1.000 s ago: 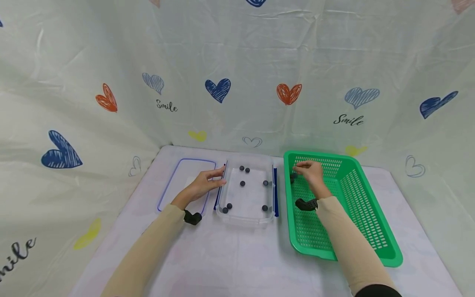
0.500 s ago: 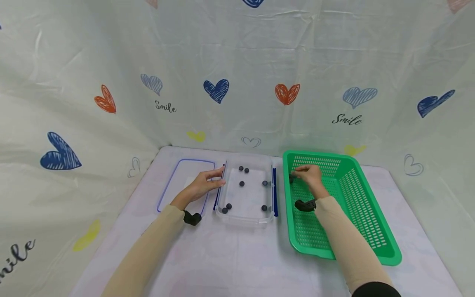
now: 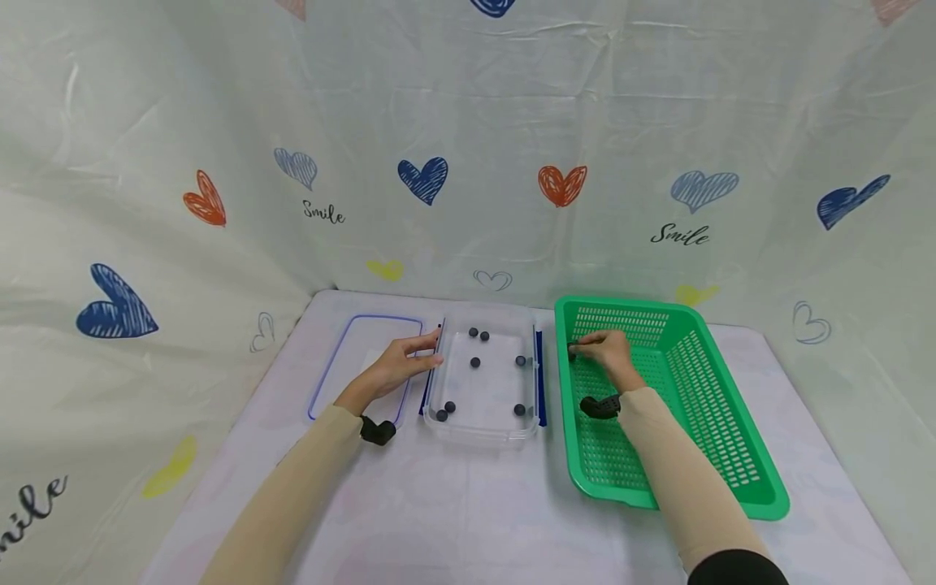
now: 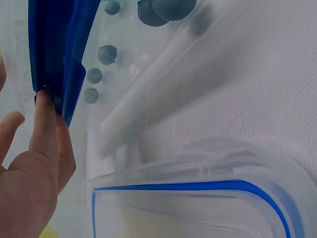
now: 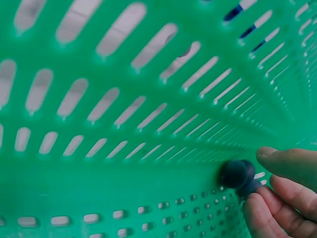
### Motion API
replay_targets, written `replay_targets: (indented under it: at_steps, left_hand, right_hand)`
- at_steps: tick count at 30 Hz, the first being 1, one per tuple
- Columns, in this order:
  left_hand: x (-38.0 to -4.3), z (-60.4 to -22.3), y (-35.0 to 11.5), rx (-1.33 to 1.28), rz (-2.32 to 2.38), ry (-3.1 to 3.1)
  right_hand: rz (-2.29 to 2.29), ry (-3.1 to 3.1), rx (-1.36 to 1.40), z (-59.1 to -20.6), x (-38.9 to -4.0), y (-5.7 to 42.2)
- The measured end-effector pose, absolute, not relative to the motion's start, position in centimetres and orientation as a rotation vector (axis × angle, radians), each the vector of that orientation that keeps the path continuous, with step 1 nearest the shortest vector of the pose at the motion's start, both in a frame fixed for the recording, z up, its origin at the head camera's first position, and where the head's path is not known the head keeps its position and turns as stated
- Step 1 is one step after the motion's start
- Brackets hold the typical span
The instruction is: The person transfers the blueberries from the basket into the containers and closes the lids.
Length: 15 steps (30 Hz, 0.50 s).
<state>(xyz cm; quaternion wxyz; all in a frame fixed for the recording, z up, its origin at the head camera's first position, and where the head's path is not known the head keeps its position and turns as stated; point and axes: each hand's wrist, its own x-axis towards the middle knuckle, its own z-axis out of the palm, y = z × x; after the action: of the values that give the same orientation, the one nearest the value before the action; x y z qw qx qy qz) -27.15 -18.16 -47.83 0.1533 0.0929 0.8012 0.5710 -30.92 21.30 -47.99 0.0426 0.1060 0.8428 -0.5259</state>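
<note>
My left hand [image 3: 395, 367] rests at the left side of a clear plastic box [image 3: 483, 435], its fairly straight fingers touching the hanging blue latch [image 4: 64, 54] in the left wrist view. Several blueberries [image 3: 475, 362] lie spread over the box floor. Inside a green basket [image 3: 731, 418], my right hand [image 3: 610, 353] reaches down to the left wall. There, in the right wrist view, its fingertips are right at two dark blueberries [image 5: 234, 173], one partly behind the other. I cannot tell whether the fingers pinch one. In the head view the hand partly hides them.
The box's clear lid [image 3: 354, 366] with a blue seal lies left of the box, partly under my left forearm. A second blue latch [image 3: 541, 378] hangs on the box's right side, near the basket. A heart-printed curtain [image 3: 497, 227] stands behind the table [image 3: 468, 504].
My right hand has moved slightly down and left, its fingertips reaching the blueberries by the basket wall. My left hand stays at the box. The head view has shifted a little.
</note>
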Motion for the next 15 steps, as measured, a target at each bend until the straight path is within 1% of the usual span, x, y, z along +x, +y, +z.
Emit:
replay_targets:
  at_steps: [15]
  left_hand:
    - [-27.1, -47.8, -18.1, 0.253, 1.617, 2.311]
  right_hand:
    - [-1.585, 2.588, 0.284, -49.5, -31.2, 21.5]
